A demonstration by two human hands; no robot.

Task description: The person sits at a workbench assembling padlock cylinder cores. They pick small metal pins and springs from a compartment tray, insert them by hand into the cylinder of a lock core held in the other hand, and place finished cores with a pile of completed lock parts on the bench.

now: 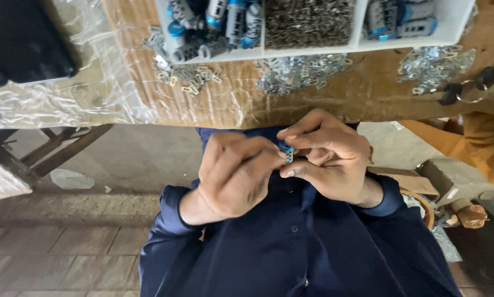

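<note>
both hands meet: left hand (233, 176) and right hand (326, 157) pinch a small blue-and-grey part (287, 152), perhaps a clip, between their fingertips; white tray (313, 47) lies beyond.

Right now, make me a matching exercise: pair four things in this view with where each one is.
Things:
1. small blue and grey part
2. heap of small metal clips
3. key ring
4. black object

Places:
A. table's far left
B. middle compartment of the white tray
C. table's right edge
D. pinched between left hand and right hand

Pairs: 1-D, 2-B, 3-C, 4-A
</note>
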